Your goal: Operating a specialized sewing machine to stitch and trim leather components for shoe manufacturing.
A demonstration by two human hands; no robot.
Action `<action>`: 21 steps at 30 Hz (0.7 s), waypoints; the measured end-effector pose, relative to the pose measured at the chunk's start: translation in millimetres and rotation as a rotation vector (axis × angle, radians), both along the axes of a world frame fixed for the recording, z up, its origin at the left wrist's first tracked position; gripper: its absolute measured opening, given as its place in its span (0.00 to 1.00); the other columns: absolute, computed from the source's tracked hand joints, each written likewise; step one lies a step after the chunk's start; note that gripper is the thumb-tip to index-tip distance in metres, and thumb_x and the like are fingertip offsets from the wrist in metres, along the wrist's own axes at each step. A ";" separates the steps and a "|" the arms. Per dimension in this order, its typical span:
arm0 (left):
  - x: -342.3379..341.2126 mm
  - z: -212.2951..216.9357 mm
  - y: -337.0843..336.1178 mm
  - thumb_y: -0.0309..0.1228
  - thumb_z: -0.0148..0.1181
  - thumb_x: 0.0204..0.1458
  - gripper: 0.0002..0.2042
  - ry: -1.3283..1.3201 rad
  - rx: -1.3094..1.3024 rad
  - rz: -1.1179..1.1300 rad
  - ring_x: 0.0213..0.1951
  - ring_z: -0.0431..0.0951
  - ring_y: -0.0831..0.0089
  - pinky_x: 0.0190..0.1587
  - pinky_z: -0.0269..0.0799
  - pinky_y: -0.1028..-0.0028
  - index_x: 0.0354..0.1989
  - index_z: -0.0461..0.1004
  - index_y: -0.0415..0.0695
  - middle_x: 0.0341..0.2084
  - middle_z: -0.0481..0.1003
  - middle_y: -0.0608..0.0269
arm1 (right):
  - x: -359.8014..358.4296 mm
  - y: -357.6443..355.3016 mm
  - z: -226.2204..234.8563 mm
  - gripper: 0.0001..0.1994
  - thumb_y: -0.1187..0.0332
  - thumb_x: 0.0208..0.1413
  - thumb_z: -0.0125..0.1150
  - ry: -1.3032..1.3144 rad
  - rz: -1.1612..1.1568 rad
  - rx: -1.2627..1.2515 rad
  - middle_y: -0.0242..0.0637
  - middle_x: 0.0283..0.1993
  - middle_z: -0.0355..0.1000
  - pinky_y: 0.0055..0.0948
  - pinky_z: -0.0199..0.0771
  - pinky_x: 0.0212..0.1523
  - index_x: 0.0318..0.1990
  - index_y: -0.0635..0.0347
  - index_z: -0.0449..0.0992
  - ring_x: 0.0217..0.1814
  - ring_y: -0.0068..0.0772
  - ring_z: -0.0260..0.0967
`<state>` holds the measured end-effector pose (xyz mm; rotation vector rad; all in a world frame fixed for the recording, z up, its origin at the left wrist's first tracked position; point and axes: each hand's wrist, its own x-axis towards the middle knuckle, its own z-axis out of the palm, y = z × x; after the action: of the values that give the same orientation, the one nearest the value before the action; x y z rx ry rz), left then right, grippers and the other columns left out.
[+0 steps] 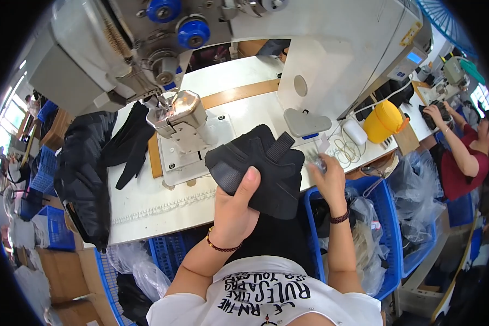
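Note:
My left hand [236,204] grips a black padded fabric piece [258,171] with stitched seams and a short webbing tab, its thumb pressed on the front. The piece is held up over the front edge of the white sewing table [195,212]. To its right, my right hand [330,176] is at the table edge, fingers bent around something small and pale that I cannot make out. Beyond the left hand stands the sewing machine's metal post bed [177,117], lit under the needle. The fabric piece is apart from it.
Black fabric parts [127,144] lie left of the post. At the right are a grey plate [307,123], a yellow container [384,122] and loose cord [345,149]. A blue basket [394,239] with plastic bags stands below. Another person [467,155] works at far right.

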<state>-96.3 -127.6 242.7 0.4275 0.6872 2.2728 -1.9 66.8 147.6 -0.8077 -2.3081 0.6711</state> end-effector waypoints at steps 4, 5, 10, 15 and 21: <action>4.8 -8.7 -4.9 0.25 0.53 0.52 0.18 0.067 -0.019 0.079 0.47 0.69 0.70 0.51 0.65 0.70 0.51 0.61 0.39 0.46 0.68 0.58 | -4.5 4.6 9.6 0.15 0.69 0.45 0.59 0.174 0.010 0.325 0.50 0.42 0.65 0.36 0.64 0.41 0.40 0.68 0.70 0.41 0.50 0.64; 5.6 -10.1 -5.8 0.23 0.54 0.51 0.19 0.120 -0.005 0.101 0.47 0.69 0.71 0.51 0.65 0.71 0.52 0.61 0.39 0.45 0.68 0.59 | -3.9 -1.2 18.2 0.14 0.70 0.46 0.59 0.190 0.058 0.272 0.50 0.41 0.66 0.35 0.63 0.41 0.40 0.68 0.70 0.41 0.50 0.64; 8.9 -13.1 -10.8 0.23 0.55 0.50 0.13 0.202 -0.039 0.218 0.40 0.70 0.79 0.45 0.65 0.79 0.44 0.68 0.37 0.38 0.72 0.64 | 2.5 -45.1 26.9 0.18 0.63 0.56 0.48 -0.011 0.285 -0.409 0.41 0.18 0.69 0.28 0.64 0.26 0.21 0.68 0.73 0.21 0.31 0.65; 8.5 -13.4 -18.4 0.24 0.56 0.50 0.07 0.227 -0.012 0.200 0.27 0.70 0.80 0.30 0.68 0.81 0.37 0.70 0.37 0.29 0.73 0.64 | 7.8 -71.8 -4.0 0.26 0.56 0.61 0.38 0.018 0.535 -0.723 0.34 0.18 0.69 0.18 0.61 0.18 0.21 0.67 0.74 0.16 0.20 0.62; 7.3 -16.1 -30.6 0.26 0.55 0.51 0.05 0.196 0.026 0.198 0.16 0.65 0.83 0.15 0.64 0.81 0.33 0.70 0.37 0.21 0.71 0.65 | 2.4 -85.8 -8.5 0.34 0.47 0.61 0.26 -0.005 0.680 -1.030 0.37 0.22 0.71 0.18 0.64 0.20 0.25 0.67 0.75 0.17 0.23 0.63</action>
<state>-89.0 -158.2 226.7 0.6257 0.8307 2.4492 0.5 -19.1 139.1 -0.3604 -2.1299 2.2421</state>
